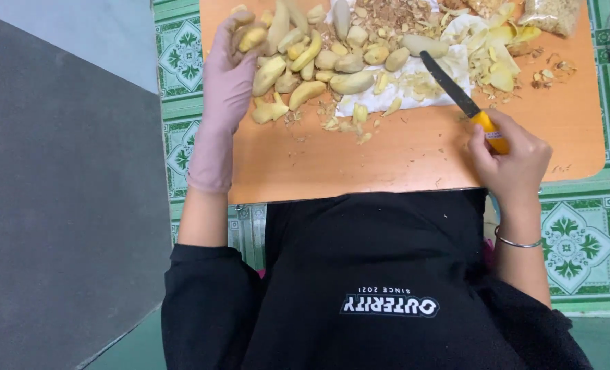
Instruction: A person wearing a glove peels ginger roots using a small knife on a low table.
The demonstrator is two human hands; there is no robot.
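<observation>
My left hand [228, 75] wears a pale pink glove and is closed on a peeled yellow ginger piece [252, 38] at the left edge of a pile of peeled ginger pieces [319, 65]. My right hand [514, 161] is bare, with a silver bangle on the wrist, and grips the yellow handle of a knife [456, 96]. The dark blade points up and left, its tip over a white cloth [415, 92]. Both hands are above an orange cutting board [394, 154].
Peel scraps and yellow slices [497, 58] lie at the board's far right, beside a clear bag [555, 14] of shavings. The board rests on a green patterned tile floor [579, 240]. A grey wall [65, 205] runs along the left. My black apron covers the near side.
</observation>
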